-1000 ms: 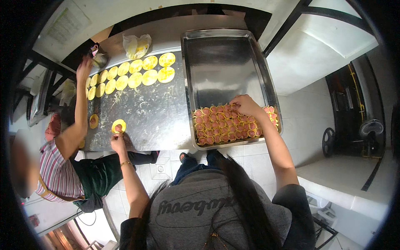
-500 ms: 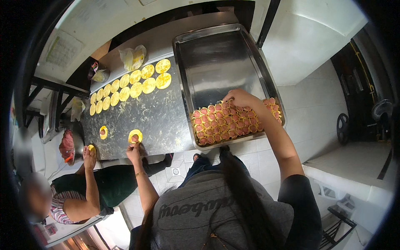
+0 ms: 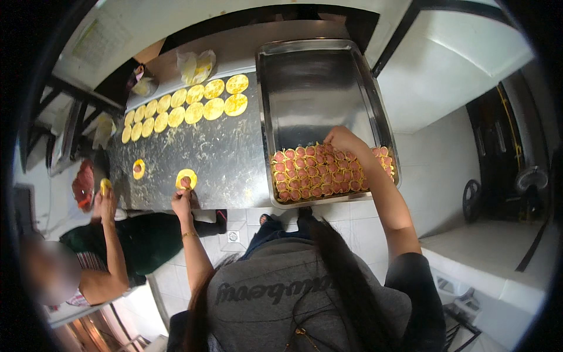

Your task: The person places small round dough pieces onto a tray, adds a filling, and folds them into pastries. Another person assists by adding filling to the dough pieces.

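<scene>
My left hand [image 3: 183,202] is at the near edge of the dark worktop, its fingertips pinched at the near edge of a round yellow dumpling wrapper [image 3: 189,173] with a lump of pink meat filling on it. In the large metal tray [image 3: 316,64], my right hand [image 3: 346,142] reaches over packed rows of open-topped dumplings [image 3: 311,176] with pink filling. Its fingers are curled down onto a dumpling at the far edge of the rows, and the hand hides most of that one.
Two rows of yellow wrappers [image 3: 194,112] lie on the worktop [image 3: 234,170], with a plastic bag [image 3: 196,67] behind them. Another filled wrapper [image 3: 138,169] lies to the left. A co-worker's hand [image 3: 105,205] holds a wrapper beside a bowl of pink meat [image 3: 83,185].
The view has shifted slightly. My right hand stays at the far edge of the dumpling rows, my left at the same wrapper. The co-worker's hand has moved left, toward the meat bowl.
</scene>
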A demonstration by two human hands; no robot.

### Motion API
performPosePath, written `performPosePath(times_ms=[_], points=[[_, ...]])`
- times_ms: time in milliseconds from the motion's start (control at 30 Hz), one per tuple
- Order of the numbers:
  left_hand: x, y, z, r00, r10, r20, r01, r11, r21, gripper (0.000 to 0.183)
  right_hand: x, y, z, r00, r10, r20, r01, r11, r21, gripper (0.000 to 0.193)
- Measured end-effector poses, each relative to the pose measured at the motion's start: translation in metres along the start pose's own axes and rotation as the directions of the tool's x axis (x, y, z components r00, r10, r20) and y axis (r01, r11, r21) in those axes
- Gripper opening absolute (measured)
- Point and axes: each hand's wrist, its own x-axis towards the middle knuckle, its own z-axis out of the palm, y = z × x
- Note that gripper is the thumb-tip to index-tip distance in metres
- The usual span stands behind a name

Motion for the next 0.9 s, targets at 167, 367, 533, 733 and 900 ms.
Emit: performPosePath(times_ms=[167,367,533,733,900], points=[[-0.020,0.028,0.015,0.998,0.040,-0.047,-0.037,0.998,0.058,0.015,0.001,-0.003,-0.007,0.987,0.138,0.086,-0.133,0.989,-0.063,0.037],[-0.008,-0.017,0.007,0.995,0.076,-0.068,-0.086,0.985,-0.147,0.038,-0.015,-0.014,-0.002,0.995,-0.099,-0.035,0.103,0.983,0.151,0.042],[-0.017,0.005,0.009,0.999,-0.019,-0.047,0.009,0.980,-0.198,0.030,-0.020,-0.029,-0.008,0.984,0.144,0.108,-0.162,0.970,0.181,0.042],[-0.003,-0.008,0.005,0.995,-0.084,-0.043,0.076,0.982,-0.174,0.022,-0.010,-0.005,0.013,0.996,-0.049,-0.072,0.068,0.955,0.290,0.042],[-0.011,0.028,0.013,0.979,0.018,-0.204,0.054,0.938,0.342,0.025,-0.013,-0.008,0.005,0.999,-0.014,-0.037,0.021,0.983,0.183,0.040]])
